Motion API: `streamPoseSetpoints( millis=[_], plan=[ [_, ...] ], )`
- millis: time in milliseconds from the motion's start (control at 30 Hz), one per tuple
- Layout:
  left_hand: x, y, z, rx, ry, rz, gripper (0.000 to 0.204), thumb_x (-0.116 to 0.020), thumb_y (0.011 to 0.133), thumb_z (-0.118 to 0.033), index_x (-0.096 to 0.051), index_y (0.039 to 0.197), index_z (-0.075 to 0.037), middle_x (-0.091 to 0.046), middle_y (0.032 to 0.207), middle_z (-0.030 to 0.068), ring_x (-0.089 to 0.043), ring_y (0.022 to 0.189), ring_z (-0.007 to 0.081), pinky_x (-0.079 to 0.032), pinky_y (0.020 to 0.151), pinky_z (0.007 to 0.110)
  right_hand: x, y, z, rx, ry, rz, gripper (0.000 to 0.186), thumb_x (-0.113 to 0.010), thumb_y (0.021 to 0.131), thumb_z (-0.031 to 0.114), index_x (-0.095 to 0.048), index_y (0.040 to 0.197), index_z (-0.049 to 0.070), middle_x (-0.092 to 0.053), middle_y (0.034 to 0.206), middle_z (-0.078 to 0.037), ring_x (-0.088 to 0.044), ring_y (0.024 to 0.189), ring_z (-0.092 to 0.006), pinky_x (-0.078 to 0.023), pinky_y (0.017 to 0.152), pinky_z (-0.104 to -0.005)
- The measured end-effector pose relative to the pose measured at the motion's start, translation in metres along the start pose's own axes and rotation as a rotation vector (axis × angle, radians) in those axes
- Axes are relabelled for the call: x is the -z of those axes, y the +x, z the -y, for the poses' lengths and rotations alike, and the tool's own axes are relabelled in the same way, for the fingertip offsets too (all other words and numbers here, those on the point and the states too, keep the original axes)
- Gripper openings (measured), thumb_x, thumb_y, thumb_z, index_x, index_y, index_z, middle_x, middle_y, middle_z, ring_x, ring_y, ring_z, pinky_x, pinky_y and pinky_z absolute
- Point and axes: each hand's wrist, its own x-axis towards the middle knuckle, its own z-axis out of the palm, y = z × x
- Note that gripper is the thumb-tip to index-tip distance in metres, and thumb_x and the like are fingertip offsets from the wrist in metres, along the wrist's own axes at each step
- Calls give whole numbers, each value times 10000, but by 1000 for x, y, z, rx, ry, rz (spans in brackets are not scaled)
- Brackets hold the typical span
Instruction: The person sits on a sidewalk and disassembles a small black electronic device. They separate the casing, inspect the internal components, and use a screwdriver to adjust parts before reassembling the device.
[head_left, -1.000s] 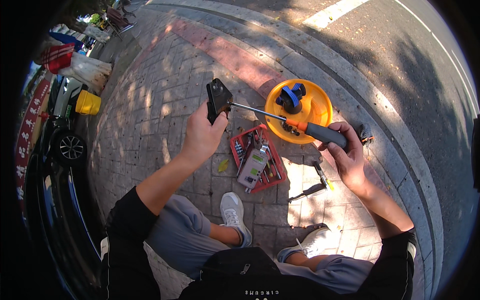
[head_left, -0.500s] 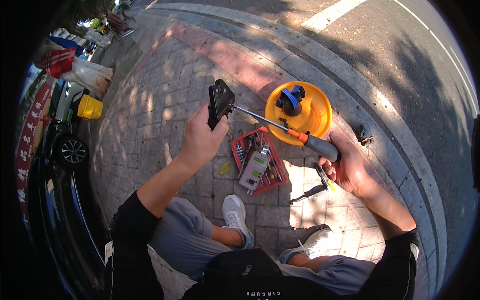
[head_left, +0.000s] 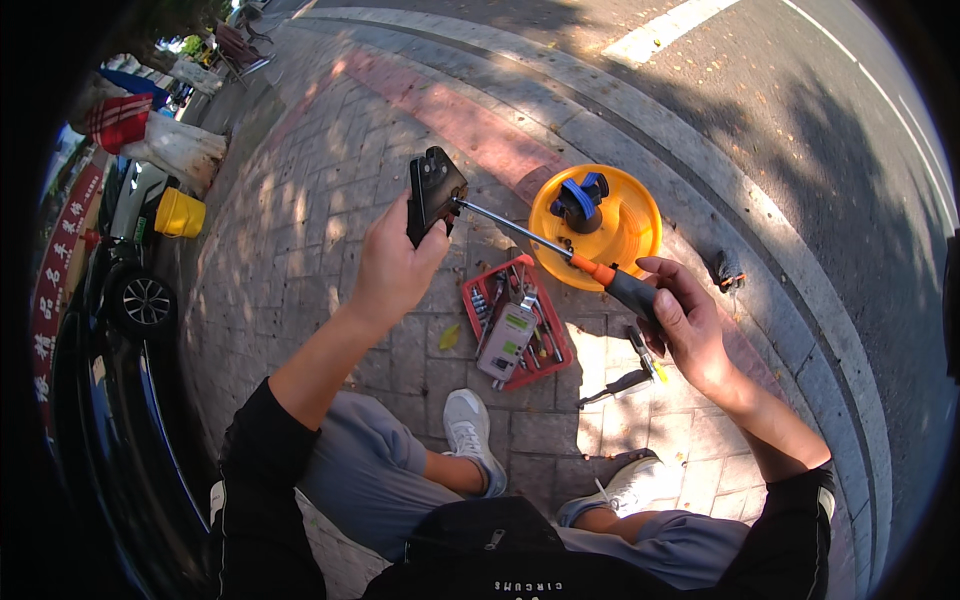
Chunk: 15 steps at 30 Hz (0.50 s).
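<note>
A black boxy device (head_left: 432, 188) of a kind I cannot make out is gripped in my left hand (head_left: 394, 262), held up above the pavement. My right hand (head_left: 692, 328) is wrapped round the grey end of a screwdriver (head_left: 628, 290) with an orange collar and a long metal shaft. The shaft runs up to the left, and its tip meets the device's lower right corner. Beneath the shaft lies a yellow-orange round basin (head_left: 640, 225). In it sits a black part with blue straps (head_left: 582, 205) and a few small dark bits.
A red tool tray (head_left: 548, 372) with sockets and bits sits before my feet, a grey box-shaped instrument (head_left: 507, 342) on it. A dark tool (head_left: 618, 386) and a black-and-orange item (head_left: 729, 270) lie to the right. A parked black car (head_left: 130, 330) and yellow bucket (head_left: 180, 214) are left.
The device and my left hand have moved slightly left and up, the device turning a little. My right hand has shifted its hold on the screwdriver handle, fingers now higher over it.
</note>
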Motion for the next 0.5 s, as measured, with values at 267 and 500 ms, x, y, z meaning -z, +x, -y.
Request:
streamPoseSetpoints(
  millis=[267, 500],
  plan=[
    [-3, -1, 6, -44, -8, 4, 269, -624, 910, -111, -607, 1127, 47, -676, 898, 173, -662, 771, 288, -527, 731, 390, 3, 6, 7, -350, 244, -12, 343, -493, 1079, 246, -596, 1218, -50, -699, 901, -174, -579, 544, -129, -441, 420, -213],
    [-8, -1, 17, 26, -30, 30, 275, -619, 926, -133, -612, 1154, 19, -667, 870, 149, -637, 756, 238, -521, 716, 377, -4, 9, 15, -160, 461, -81, 308, -635, 1003, 153, -578, 1254, -16, -689, 971, -143, -655, 749, -168, -500, 573, -245]
  ],
)
